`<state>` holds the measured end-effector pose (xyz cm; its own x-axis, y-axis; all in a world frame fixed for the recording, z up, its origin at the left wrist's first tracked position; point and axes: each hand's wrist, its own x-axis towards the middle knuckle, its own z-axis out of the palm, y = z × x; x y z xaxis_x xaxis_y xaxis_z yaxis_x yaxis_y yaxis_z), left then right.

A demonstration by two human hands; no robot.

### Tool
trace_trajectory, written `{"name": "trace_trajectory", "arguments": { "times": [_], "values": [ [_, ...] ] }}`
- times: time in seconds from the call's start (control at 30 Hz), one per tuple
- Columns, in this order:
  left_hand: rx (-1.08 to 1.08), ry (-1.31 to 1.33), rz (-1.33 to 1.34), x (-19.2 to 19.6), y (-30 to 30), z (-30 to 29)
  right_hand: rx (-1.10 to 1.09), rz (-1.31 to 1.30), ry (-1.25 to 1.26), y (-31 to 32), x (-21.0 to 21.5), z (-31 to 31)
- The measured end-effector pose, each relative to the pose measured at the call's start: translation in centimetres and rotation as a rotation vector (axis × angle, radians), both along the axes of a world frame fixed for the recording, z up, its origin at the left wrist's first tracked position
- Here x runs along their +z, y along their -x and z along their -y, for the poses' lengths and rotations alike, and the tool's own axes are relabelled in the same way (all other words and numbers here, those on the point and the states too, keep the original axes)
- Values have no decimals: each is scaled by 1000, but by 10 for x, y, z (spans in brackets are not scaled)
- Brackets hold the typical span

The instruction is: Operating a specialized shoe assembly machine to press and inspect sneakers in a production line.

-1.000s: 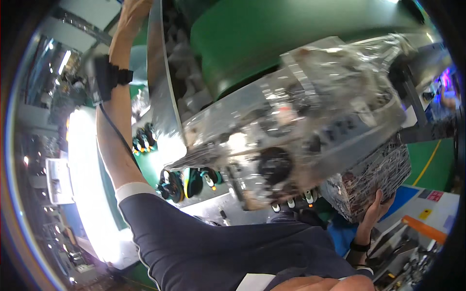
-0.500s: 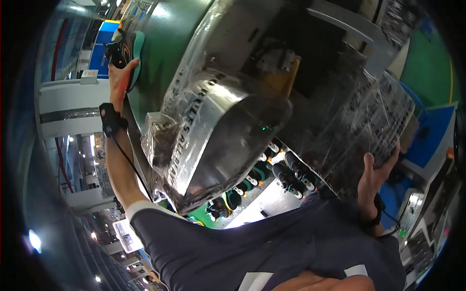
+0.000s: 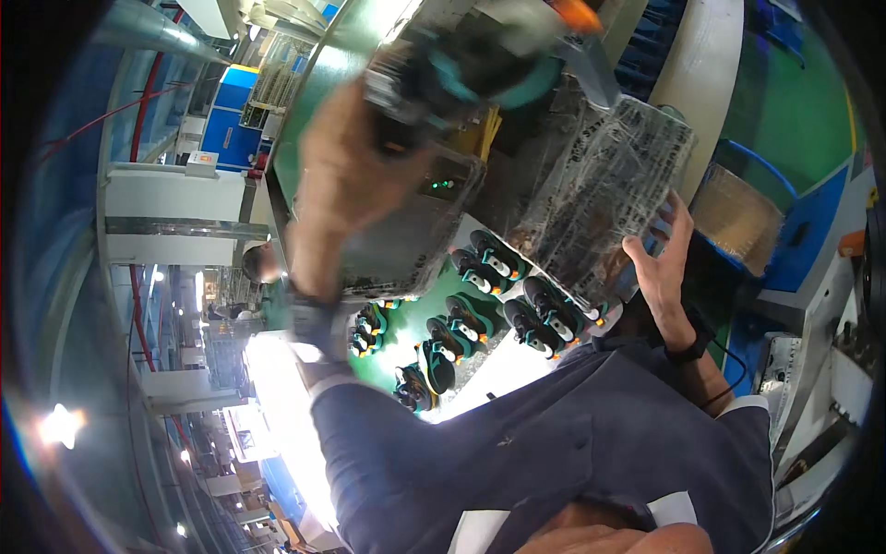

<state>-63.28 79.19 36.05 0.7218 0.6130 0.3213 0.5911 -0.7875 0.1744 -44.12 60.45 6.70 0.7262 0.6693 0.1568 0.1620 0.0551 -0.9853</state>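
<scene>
Up front, your left hand [image 3: 355, 171] pinches a blurred shoe [image 3: 415, 92], length pointing right; your right hand [image 3: 664, 263], nearer the wrapped box [image 3: 600, 175], rests spread at its edge.

The shoe [image 3: 475, 76], blurred, was dark with teal along its sole and a patch of orange near its ankle end; the left hand [image 3: 355, 171] gripped it, raised near the top of the view. The wrapped box [image 3: 604, 180], swathed in creased clear film with dark print, sat aslant, its near side against the right hand's [image 3: 666, 258] spread fingers.
</scene>
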Motion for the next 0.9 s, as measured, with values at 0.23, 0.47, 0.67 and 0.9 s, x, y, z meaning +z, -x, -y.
{"name": "trace_trajectory", "arguments": {
  "times": [0.23,0.47,0.67,0.9],
  "values": [
    [-179,572,272,-183,-42,24,229,-25,-137,-61,25,31],
    [-251,245,97,-195,-43,10,381,640,-264,-78,124,-43],
    [78,-85,366,-229,-39,37,542,1271,123,-73,127,-125],
    [103,68,505,-245,-18,55,667,1231,713,-15,173,-86]
  ]
}}
